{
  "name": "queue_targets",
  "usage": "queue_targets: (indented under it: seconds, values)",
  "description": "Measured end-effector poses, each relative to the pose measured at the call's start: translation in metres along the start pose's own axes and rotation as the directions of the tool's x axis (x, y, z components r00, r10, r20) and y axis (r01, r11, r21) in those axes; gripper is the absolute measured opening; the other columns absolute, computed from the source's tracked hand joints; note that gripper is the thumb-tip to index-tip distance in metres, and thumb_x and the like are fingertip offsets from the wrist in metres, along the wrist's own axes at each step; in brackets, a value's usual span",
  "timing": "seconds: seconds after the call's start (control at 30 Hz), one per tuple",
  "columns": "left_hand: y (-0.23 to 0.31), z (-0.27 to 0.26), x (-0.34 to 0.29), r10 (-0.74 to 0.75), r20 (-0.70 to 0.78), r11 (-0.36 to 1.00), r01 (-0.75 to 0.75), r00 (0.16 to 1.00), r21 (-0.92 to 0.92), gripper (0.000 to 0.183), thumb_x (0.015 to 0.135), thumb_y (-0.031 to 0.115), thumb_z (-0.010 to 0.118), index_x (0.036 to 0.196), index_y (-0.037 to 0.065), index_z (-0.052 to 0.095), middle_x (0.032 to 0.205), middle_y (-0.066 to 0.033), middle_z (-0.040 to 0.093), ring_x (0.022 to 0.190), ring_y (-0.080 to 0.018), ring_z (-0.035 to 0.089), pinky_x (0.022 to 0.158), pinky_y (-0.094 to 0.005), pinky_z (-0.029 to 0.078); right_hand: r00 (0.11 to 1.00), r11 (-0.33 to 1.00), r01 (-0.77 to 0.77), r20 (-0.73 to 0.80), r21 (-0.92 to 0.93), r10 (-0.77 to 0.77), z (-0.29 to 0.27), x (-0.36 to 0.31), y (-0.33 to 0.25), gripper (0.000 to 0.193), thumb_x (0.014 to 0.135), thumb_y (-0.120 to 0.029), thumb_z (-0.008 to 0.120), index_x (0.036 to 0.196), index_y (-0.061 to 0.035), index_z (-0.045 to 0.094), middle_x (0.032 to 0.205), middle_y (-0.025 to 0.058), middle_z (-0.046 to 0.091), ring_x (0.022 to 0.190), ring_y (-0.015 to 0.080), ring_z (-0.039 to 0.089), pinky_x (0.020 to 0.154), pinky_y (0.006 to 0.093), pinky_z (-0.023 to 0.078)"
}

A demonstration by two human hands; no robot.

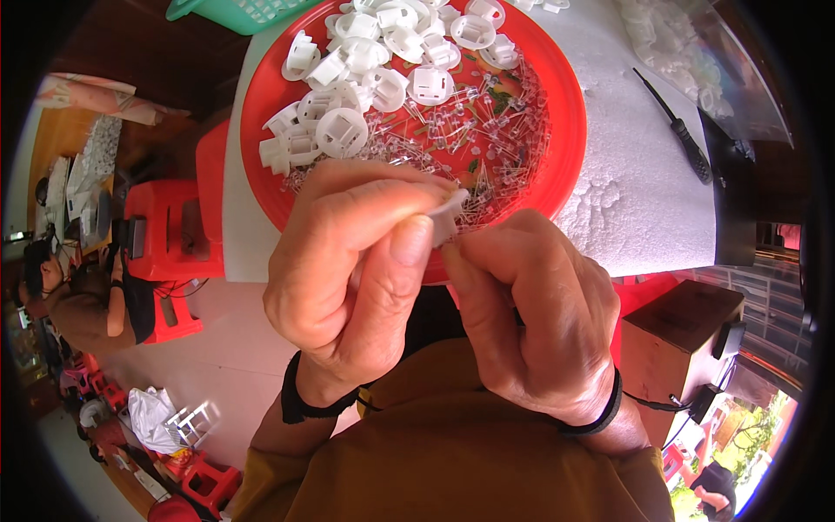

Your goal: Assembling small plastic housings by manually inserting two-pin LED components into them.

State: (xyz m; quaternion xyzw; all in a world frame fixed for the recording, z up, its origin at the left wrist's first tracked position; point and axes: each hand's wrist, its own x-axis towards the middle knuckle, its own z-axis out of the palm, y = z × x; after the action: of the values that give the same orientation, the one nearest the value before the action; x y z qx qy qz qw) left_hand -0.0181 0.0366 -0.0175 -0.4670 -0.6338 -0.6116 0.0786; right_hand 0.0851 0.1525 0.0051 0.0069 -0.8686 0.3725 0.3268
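My left hand (348, 270) pinches a small white plastic holder (447, 219) between thumb and forefinger, over the near edge of a round red tray (567, 130). Close against the holder's lower edge, the thumb and forefinger of my right hand (544, 304) are pressed together; whatever is between them is too small and hidden to name. In the far left part of the tray lies a pile of similar white round-flanged holders (342, 133). Many clear LEDs (452, 122) with thin wire leads are scattered across the tray's middle and right.
The tray stands on a white foam sheet (648, 200). A black-handled screwdriver (687, 143) lies at its right, near clear plastic bags (687, 52). A green basket (252, 13) is at the far left. Red stools (174, 226) and a brown box (678, 331) flank me.
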Motion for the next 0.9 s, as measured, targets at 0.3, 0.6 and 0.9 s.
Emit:
queue_targets:
  seconds: [0.3,0.6,0.9]
  values:
    - [-0.003,0.000,-0.001,-0.011,-0.022,0.992,0.009,1.000,-0.128,0.012,0.087,-0.004,0.056,0.097,-0.007,0.061,0.090,-0.0173,0.064,0.074,-0.0167,0.058,0.064,-0.0253,0.047,1.000,1.000,-0.019,-0.020,0.020,0.019,0.002,0.000,0.000,0.016,0.080,0.004,0.069,0.089,0.0032,0.057,0.066,0.0105,0.058,0.052,0.0180,0.058,0.046,0.0277,0.044]
    - [0.004,-0.003,0.000,-0.089,-0.032,0.990,0.085,0.996,-0.111,0.020,0.095,0.014,0.047,0.094,-0.005,0.054,0.087,-0.0190,0.060,0.073,-0.0195,0.058,0.069,-0.0302,0.047,1.000,0.999,0.013,-0.018,0.038,-0.013,0.002,0.002,0.001,0.024,0.076,0.003,0.074,0.092,0.0010,0.056,0.068,0.0116,0.059,0.054,0.0223,0.059,0.046,0.0296,0.044]
    - [0.008,-0.004,0.001,-0.171,0.025,0.975,0.173,0.985,-0.141,0.021,0.095,0.015,0.048,0.091,-0.004,0.056,0.086,-0.0179,0.060,0.073,-0.0180,0.057,0.067,-0.0284,0.046,0.999,0.999,-0.009,0.037,-0.032,0.010,0.001,0.003,-0.008,0.026,0.074,0.003,0.075,0.092,0.0002,0.056,0.070,0.0119,0.061,0.057,0.0255,0.062,0.048,0.0321,0.047]
